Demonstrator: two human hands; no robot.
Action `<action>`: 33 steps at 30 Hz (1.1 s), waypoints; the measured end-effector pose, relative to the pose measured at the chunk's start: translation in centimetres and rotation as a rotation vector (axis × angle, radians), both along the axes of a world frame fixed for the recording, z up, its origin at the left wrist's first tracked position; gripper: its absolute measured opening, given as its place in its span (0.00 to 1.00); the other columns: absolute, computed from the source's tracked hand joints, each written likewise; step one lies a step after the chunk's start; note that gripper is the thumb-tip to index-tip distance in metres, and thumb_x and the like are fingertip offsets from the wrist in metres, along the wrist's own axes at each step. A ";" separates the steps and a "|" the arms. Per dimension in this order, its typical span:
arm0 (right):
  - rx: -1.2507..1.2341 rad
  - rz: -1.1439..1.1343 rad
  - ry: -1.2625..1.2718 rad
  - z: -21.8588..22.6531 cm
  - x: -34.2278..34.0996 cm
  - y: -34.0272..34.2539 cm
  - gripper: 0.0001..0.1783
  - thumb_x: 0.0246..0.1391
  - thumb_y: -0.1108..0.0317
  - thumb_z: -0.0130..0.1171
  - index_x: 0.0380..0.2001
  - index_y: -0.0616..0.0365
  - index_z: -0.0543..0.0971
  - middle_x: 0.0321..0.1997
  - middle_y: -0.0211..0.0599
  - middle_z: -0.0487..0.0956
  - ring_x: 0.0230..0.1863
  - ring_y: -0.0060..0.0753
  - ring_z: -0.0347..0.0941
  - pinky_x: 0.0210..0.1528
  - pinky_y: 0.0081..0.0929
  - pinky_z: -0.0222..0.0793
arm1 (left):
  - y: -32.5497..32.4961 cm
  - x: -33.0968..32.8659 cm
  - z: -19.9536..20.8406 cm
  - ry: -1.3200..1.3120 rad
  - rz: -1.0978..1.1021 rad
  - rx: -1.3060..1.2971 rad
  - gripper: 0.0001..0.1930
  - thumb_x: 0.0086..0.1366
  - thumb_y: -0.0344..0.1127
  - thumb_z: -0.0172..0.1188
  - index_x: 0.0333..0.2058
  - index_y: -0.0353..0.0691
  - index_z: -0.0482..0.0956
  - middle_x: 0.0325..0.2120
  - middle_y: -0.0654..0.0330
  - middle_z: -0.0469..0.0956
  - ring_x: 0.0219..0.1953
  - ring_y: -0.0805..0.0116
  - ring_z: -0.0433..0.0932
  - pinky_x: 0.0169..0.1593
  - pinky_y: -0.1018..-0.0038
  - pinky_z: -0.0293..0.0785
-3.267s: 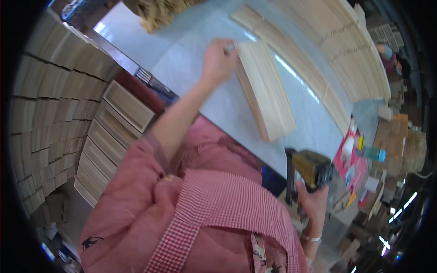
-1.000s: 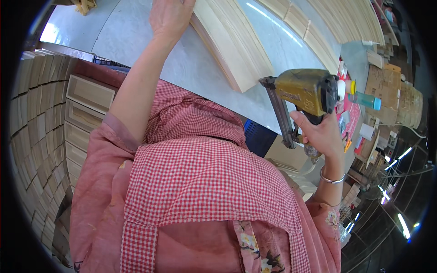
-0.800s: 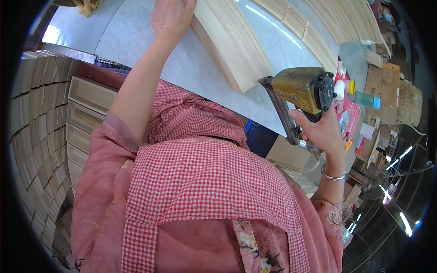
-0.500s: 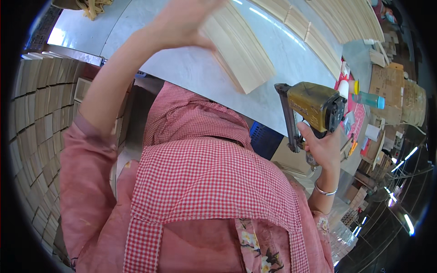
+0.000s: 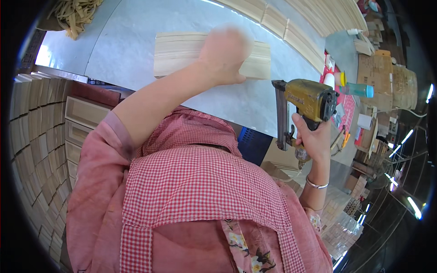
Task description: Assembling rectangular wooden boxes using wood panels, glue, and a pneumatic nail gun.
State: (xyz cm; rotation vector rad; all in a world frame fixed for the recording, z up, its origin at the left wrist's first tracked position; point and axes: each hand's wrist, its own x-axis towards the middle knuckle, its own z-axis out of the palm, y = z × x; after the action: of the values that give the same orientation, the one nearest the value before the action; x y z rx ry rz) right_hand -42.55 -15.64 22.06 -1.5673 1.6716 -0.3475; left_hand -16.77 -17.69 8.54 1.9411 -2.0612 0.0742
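My right hand is wrapped round the handle of a worn yellow-and-black nail gun, held upright at the table's near right edge. My left hand reaches across a flat piece of pale wood with lengthwise lines, which looks like several strips side by side. The thumb rests at its near edge; the fingers are blurred over the top. This wood lies crosswise on the pale table, left of the nail gun and apart from it.
Rows of pale wooden strips line the table's far right. A bottle with a blue cap and a yellow-ended roll stand beyond the nail gun. Curled wood-coloured strips sit far left. Stacked wooden pieces rise at left; cardboard boxes stand at right.
My left hand has brought the wood nearer and to the left, turning it from slanted to crosswise on the table. My right hand still holds the nail gun in much the same place.
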 end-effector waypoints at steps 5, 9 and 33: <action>0.028 -0.006 -0.013 -0.5 0.5 -1.2 0.13 0.56 0.66 0.70 0.33 0.66 0.79 0.16 0.28 0.72 0.10 0.18 0.62 0.13 0.18 0.58 | -0.1 0.0 -0.2 0.024 0.006 -0.043 0.38 0.45 0.56 0.71 0.49 0.34 0.77 0.45 0.53 0.77 0.45 0.58 0.71 0.52 0.64 0.68; 0.060 0.004 -0.036 -0.7 0.7 -1.7 0.13 0.56 0.66 0.70 0.34 0.66 0.79 0.16 0.27 0.72 0.11 0.18 0.63 0.13 0.18 0.59 | -0.2 -0.1 -0.1 0.018 0.013 -0.026 0.37 0.45 0.56 0.71 0.49 0.34 0.77 0.45 0.53 0.77 0.45 0.58 0.71 0.52 0.64 0.68; 0.019 0.077 -0.009 -0.3 1.8 -0.2 0.16 0.54 0.65 0.72 0.38 0.67 0.81 0.18 0.29 0.75 0.12 0.18 0.63 0.15 0.17 0.58 | 5.3 2.6 -0.6 0.105 0.056 -0.044 0.39 0.50 0.51 0.69 0.59 0.36 0.73 0.56 0.54 0.73 0.57 0.58 0.71 0.61 0.64 0.65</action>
State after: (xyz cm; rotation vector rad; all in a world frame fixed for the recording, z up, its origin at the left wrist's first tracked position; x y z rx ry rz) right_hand -40.70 -15.86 21.81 -1.6091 1.5984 -0.2971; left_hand -14.20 -12.38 7.99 1.9344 -1.9229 0.0286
